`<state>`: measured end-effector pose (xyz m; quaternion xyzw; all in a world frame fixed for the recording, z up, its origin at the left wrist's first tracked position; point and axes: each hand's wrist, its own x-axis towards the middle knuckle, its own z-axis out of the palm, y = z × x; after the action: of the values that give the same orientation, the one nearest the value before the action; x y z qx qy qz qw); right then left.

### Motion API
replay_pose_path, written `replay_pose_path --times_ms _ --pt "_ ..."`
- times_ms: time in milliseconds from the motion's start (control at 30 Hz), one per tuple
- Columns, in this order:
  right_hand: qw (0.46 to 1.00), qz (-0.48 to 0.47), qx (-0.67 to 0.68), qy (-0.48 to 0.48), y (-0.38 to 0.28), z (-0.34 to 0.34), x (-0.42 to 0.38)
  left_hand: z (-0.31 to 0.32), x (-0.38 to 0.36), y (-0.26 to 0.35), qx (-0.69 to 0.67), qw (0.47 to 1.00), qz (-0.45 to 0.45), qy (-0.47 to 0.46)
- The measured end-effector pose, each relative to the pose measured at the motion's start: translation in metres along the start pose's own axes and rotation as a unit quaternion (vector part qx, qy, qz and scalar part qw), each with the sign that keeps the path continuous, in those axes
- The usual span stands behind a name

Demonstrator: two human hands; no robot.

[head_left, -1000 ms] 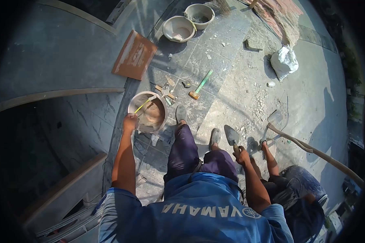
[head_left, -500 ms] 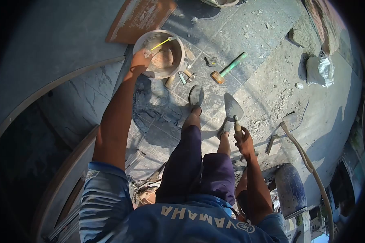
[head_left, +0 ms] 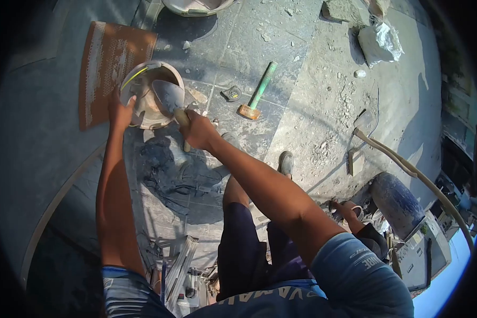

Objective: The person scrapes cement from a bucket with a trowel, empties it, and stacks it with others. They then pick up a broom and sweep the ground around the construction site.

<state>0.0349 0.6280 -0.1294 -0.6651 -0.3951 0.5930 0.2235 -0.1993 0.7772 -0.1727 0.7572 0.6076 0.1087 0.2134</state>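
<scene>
A round pale bucket (head_left: 179, 79) stands on the tiled floor in front of me. My left hand (head_left: 122, 112) is closed on its left rim, thumb on the inner side. Along the rim above that hand lies a thin yellow-handled tool (head_left: 134, 76) with a grey end. My right hand (head_left: 200, 130) grips the wooden handle of a trowel (head_left: 169, 96); the blade reaches over the bucket's mouth. Just below the right hand, part of another wooden handle (head_left: 187, 144) shows on the floor.
A tape measure (head_left: 231, 94) and a green-handled mallet (head_left: 258, 93) lie right of the bucket. Left of it is a brown textured panel (head_left: 106, 66). Farther out are another bucket (head_left: 196, 11), a white sack (head_left: 380, 43) and a blue drum (head_left: 400, 204). Another person's leg (head_left: 350, 213) shows nearby.
My right hand has swung the trowel from beside my foot to over the bucket. My left hand has gone to the bucket's left rim. The view has shifted.
</scene>
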Motion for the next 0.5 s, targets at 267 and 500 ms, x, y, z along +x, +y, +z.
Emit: replay_pose_path --times_ms 267,500 --pt "0.993 -0.035 -0.107 -0.020 0.088 -0.029 -0.060 -0.001 -0.165 0.095 0.051 0.994 -0.096 0.013" --pt "0.963 0.144 -0.222 -0.047 0.274 -0.220 -0.296 -0.002 -0.388 0.164 0.057 0.967 -0.160 -0.191"
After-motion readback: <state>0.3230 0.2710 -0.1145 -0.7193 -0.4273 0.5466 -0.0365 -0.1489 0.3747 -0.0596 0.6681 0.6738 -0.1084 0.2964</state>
